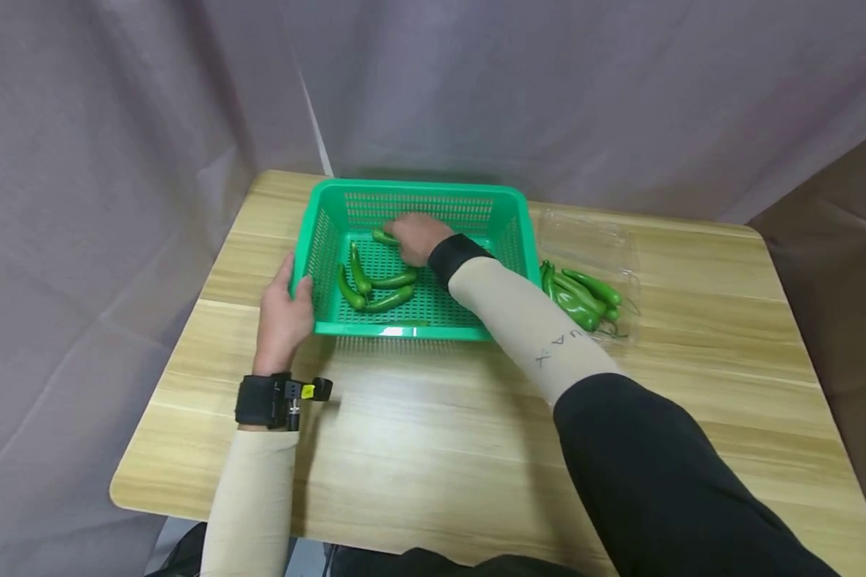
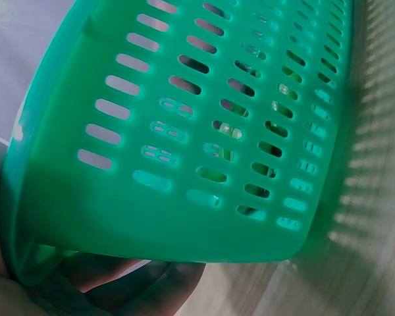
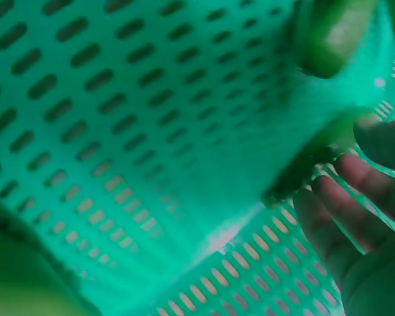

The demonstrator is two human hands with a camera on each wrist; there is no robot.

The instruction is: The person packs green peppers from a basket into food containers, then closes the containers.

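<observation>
Table (image 1: 433,449): left hand (image 1: 283,314) at basket (image 1: 310,232) edge

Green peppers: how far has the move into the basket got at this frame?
Four peppers already lie in the green basket. The right hand is inside it at a fifth pepper near the back wall, while the left hand grips the basket's left rim. A bunch of peppers still waits on the clear wrapper to the right.

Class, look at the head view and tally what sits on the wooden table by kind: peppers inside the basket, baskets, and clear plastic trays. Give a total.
Green peppers in the basket: 5
Green basket: 1
Clear plastic tray: 1
Total: 7
</observation>
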